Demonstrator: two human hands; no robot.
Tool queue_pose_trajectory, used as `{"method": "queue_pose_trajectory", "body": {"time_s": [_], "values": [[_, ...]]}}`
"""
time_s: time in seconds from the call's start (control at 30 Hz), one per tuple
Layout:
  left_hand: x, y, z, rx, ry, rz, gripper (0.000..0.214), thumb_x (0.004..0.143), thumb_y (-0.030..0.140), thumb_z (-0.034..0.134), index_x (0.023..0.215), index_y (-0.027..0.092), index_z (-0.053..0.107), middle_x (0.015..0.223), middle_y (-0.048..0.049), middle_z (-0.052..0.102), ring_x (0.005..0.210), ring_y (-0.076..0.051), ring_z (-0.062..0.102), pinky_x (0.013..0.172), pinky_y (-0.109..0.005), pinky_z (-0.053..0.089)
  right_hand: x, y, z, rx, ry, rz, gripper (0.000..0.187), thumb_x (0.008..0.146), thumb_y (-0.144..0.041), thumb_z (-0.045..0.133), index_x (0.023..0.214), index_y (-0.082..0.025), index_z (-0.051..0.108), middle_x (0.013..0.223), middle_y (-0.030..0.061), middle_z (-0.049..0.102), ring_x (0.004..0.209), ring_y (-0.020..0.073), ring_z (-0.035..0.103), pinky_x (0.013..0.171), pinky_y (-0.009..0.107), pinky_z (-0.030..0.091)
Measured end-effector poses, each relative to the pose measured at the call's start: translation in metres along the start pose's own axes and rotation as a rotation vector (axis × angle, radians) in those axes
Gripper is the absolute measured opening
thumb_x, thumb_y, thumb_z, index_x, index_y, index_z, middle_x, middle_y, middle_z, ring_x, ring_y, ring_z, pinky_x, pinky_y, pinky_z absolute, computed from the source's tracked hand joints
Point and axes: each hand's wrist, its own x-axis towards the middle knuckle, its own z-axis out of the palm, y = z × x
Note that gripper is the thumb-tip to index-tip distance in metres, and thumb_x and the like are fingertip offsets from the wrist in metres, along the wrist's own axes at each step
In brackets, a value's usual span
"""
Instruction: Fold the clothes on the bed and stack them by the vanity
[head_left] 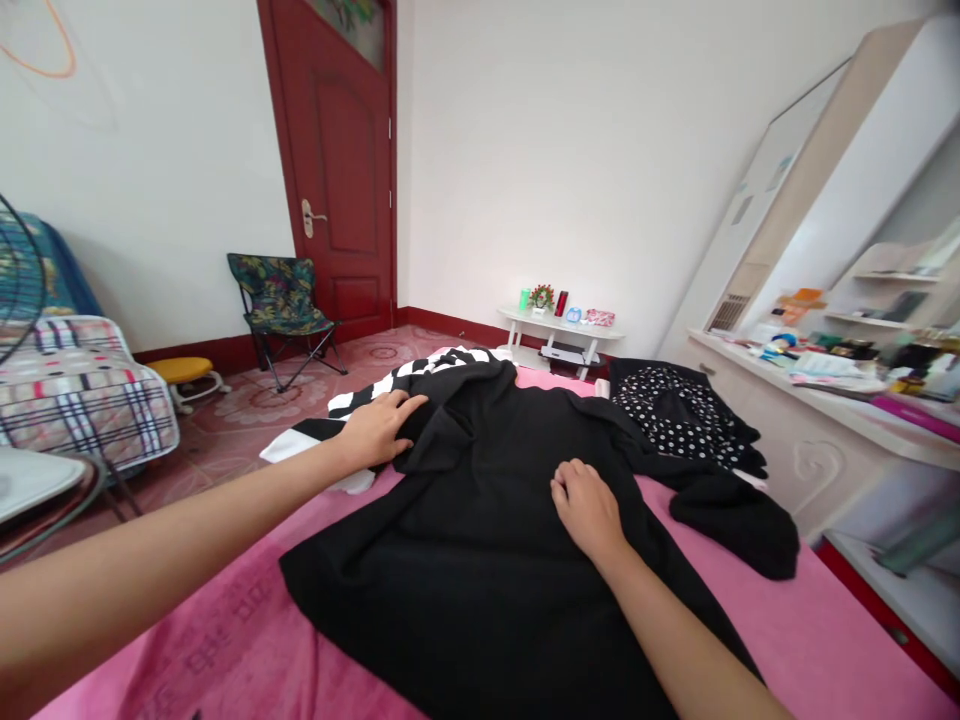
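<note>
A large black garment (487, 540) lies spread on a pink bed cover (825, 640). My left hand (379, 430) rests on its left shoulder part, fingers stretched out flat on the cloth. My right hand (589, 510) lies on the middle of the garment with its fingers curled under, pressing the cloth. A black-and-white striped garment (405, 385) lies under and behind the left side. A black garment with white dots (675, 405) lies at the far right of the bed.
A folding chair (285, 310) and a yellow stool (184, 372) stand by the red door (341, 160). A small white table (562, 330) with small items is beyond the bed. A cluttered white dresser (847, 400) runs along the right. A plaid-covered seat (75, 390) is at left.
</note>
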Motion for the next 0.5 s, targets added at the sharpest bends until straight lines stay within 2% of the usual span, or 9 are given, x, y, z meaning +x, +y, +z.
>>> {"method": "queue_pose_trajectory", "body": {"time_s": [0.03, 0.1, 0.17, 0.23, 0.3, 0.37, 0.43, 0.5], "values": [[0.002, -0.004, 0.008, 0.007, -0.049, -0.008, 0.063, 0.073, 0.031, 0.065, 0.132, 0.024, 0.044, 0.12, -0.0103, 0.053, 0.109, -0.027, 0.052, 0.083, -0.034, 0.048, -0.001, 0.002, 0.001, 0.026, 0.003, -0.007, 0.01, 0.085, -0.02, 0.048, 0.075, -0.021, 0.051, 0.082, 0.0022, 0.055, 0.079, 0.0162, 0.05, 0.067, 0.026, 0.034], [0.009, -0.008, 0.02, 0.035, -0.115, 0.014, 0.044, 0.076, 0.029, 0.06, 0.119, 0.02, 0.056, 0.105, -0.0105, 0.058, 0.099, -0.026, 0.057, 0.079, -0.033, 0.048, -0.001, 0.004, -0.001, 0.066, 0.004, -0.01, 0.01, 0.085, -0.019, 0.048, 0.075, -0.021, 0.051, 0.082, 0.0014, 0.054, 0.079, 0.016, 0.049, 0.066, 0.026, 0.033], [0.019, -0.009, 0.025, 0.06, -0.147, 0.061, 0.029, 0.077, 0.023, 0.054, 0.104, 0.017, 0.063, 0.096, -0.0105, 0.061, 0.09, -0.024, 0.06, 0.076, -0.032, 0.048, -0.002, 0.005, -0.004, 0.088, 0.003, 0.0, 0.01, 0.084, -0.019, 0.048, 0.074, -0.021, 0.051, 0.081, 0.0011, 0.053, 0.08, 0.0161, 0.049, 0.066, 0.025, 0.033], [0.033, -0.013, 0.018, 0.03, -0.196, 0.109, 0.022, 0.075, 0.022, 0.055, 0.094, 0.018, 0.066, 0.09, -0.0082, 0.064, 0.084, -0.023, 0.062, 0.073, -0.029, 0.047, -0.002, 0.005, -0.006, 0.103, 0.001, 0.008, 0.01, 0.084, -0.019, 0.048, 0.074, -0.021, 0.051, 0.081, 0.001, 0.053, 0.08, 0.016, 0.049, 0.066, 0.025, 0.033], [0.052, -0.026, 0.0, -0.062, -0.21, 0.093, 0.019, 0.073, 0.025, 0.058, 0.088, 0.02, 0.068, 0.084, -0.0044, 0.067, 0.081, -0.021, 0.063, 0.071, -0.026, 0.046, -0.003, 0.006, -0.005, 0.119, -0.002, 0.012, 0.01, 0.083, -0.018, 0.048, 0.075, -0.021, 0.052, 0.081, 0.0009, 0.053, 0.08, 0.0158, 0.048, 0.066, 0.025, 0.033], [0.072, -0.05, -0.023, -0.179, -0.109, -0.05, 0.02, 0.073, 0.031, 0.06, 0.086, 0.019, 0.07, 0.079, -0.0023, 0.068, 0.078, -0.019, 0.063, 0.07, -0.024, 0.046, -0.003, 0.006, -0.004, 0.127, -0.003, 0.02, 0.01, 0.083, -0.018, 0.048, 0.075, -0.021, 0.052, 0.08, 0.0008, 0.053, 0.08, 0.0157, 0.048, 0.066, 0.025, 0.033], [0.091, -0.079, -0.043, -0.276, 0.127, -0.324, 0.027, 0.074, 0.035, 0.06, 0.092, 0.016, 0.069, 0.083, -0.0025, 0.069, 0.076, -0.017, 0.063, 0.07, -0.022, 0.046, -0.003, 0.006, -0.003, 0.125, 0.0, 0.029, 0.01, 0.083, -0.017, 0.048, 0.074, -0.021, 0.052, 0.08, 0.0008, 0.053, 0.08, 0.0157, 0.048, 0.066, 0.025, 0.033], [0.101, -0.104, -0.052, -0.326, 0.263, -0.568, 0.036, 0.078, 0.039, 0.057, 0.102, 0.014, 0.067, 0.089, -0.0044, 0.069, 0.075, -0.016, 0.062, 0.07, -0.023, 0.048, -0.002, 0.005, -0.004, 0.121, 0.004, 0.033, 0.01, 0.082, -0.017, 0.049, 0.074, -0.021, 0.052, 0.08, 0.0008, 0.053, 0.08, 0.0157, 0.048, 0.065, 0.025, 0.033]]}}
